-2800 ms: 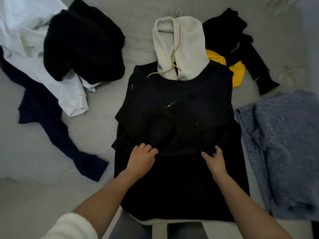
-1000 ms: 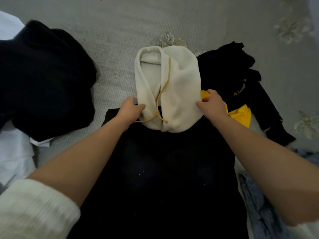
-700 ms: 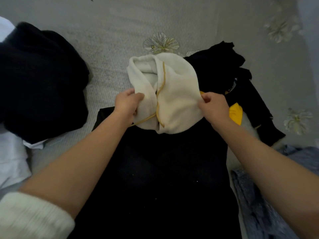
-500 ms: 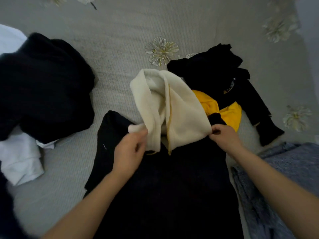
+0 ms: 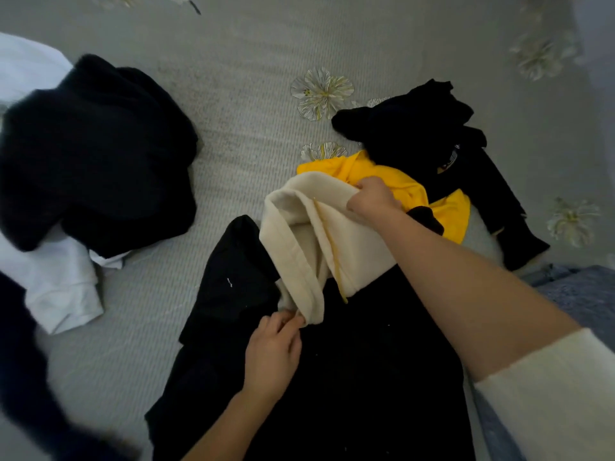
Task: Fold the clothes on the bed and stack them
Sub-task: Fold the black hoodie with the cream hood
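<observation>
Your left grip point(image 5: 271, 347) pinches the lower corner of the cream hood point(image 5: 319, 237), mid-frame; your right grip point(image 5: 372, 197) clutches its upper edge, above the black hoodie point(image 5: 349, 377) on the bed point(image 5: 249, 44).

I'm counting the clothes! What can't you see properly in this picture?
Head view: yellow garment, partly hidden by the black top and right hand.
Head view: blue-grey cloth, cut off by the right edge.
Head view: dark garment at lower left, blurred and cut off.
</observation>
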`<action>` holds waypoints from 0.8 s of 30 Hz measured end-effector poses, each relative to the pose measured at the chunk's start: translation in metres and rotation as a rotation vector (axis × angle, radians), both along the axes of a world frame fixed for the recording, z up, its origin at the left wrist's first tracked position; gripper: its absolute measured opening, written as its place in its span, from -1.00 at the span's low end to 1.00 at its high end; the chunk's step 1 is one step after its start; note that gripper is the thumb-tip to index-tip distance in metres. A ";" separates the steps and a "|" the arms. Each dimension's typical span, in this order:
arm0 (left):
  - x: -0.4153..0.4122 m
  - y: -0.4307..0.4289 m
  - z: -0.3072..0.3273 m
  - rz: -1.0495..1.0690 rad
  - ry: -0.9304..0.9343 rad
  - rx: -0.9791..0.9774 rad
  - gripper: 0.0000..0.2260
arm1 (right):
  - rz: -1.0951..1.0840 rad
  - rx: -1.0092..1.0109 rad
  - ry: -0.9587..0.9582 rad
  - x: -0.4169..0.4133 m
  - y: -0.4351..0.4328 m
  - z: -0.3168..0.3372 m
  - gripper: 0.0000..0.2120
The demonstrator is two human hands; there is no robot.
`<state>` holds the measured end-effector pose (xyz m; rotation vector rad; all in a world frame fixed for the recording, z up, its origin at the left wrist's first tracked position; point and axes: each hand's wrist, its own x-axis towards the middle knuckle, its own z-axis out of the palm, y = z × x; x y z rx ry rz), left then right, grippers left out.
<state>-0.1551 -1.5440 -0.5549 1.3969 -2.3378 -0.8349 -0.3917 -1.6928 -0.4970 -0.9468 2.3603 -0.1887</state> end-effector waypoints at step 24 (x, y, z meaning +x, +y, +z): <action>0.063 0.042 0.073 0.585 0.058 1.113 -0.70 | 0.991 -0.131 0.319 0.053 0.310 0.002 -0.60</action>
